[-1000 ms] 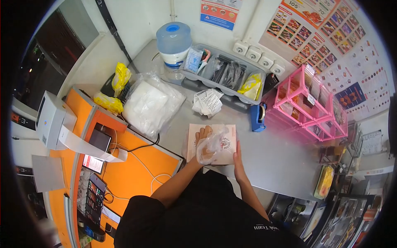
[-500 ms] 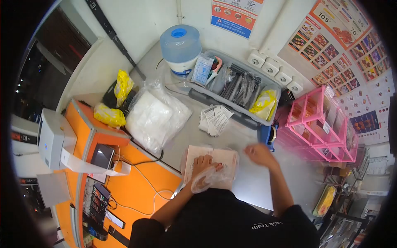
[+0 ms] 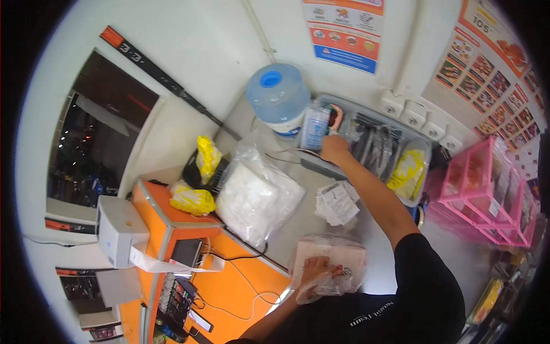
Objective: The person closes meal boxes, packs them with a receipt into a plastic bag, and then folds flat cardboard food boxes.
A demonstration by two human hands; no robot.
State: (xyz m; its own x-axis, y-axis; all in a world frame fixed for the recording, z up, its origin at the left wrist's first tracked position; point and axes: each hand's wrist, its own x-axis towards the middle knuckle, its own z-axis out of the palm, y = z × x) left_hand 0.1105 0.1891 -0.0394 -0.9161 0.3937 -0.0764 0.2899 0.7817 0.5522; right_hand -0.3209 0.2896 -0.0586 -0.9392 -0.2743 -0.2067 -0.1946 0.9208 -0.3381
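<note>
A pinkish box (image 3: 349, 253) in a clear plastic bag (image 3: 312, 293) lies on the counter in front of me. My left hand (image 3: 318, 272) presses on the box top, its fingers curled in the bunched plastic of the bag. At the left end of a grey bin (image 3: 366, 184), my right hand (image 3: 334, 148) is closed beside a blue-and-white packet (image 3: 315, 127). What its fingers hold, if anything, is hidden. Black-and-clear wrapped utensils (image 3: 379, 150) and a yellow bag (image 3: 408, 172) lie in the bin. Below my right forearm is a pile of paper slips (image 3: 337, 204).
Left of the slips sits a big clear bag of white packages (image 3: 252, 200). A water jug (image 3: 276, 94) stands behind it. Pink drawers (image 3: 475, 192) are on the right. An orange desk (image 3: 229, 281) with a receipt printer (image 3: 119, 229) and cables borders the counter's left side.
My right hand has moved from beside the box, up and leftward, to the bin's left end. My left hand stays on the bagged box. The camera view has shifted and tilted.
</note>
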